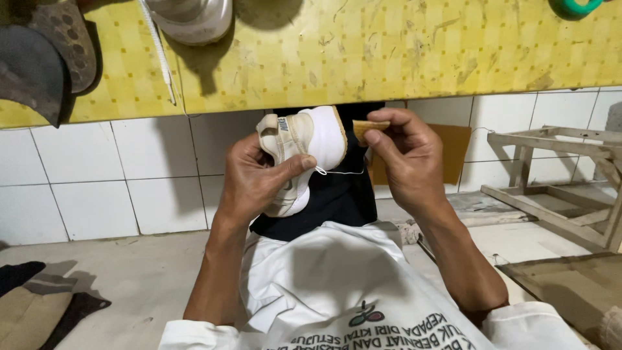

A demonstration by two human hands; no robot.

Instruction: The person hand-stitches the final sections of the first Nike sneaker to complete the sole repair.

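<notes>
Evidently the left hand (pixel 256 178) clamps the shoe (pixel 301 152) heel-up to steady it, while the right hand (pixel 405 159) pinches a tan block (pixel 369 128) and taut thread (pixel 340 172).

Setting: small shoe-repair workshop, judged from the scuffed yellow-covered bench (pixel 389 52) carrying a white sneaker (pixel 191 19) and loose dark soles (pixel 39 58), white tiled wall (pixel 97 175), bare concrete floor (pixel 149 279), rough wooden frame (pixel 557 181) at the side.

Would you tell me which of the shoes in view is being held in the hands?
The white shoe gripped by the left hand, below the yellow tabletop; the other white shoe and dark soles lie on top.
</notes>
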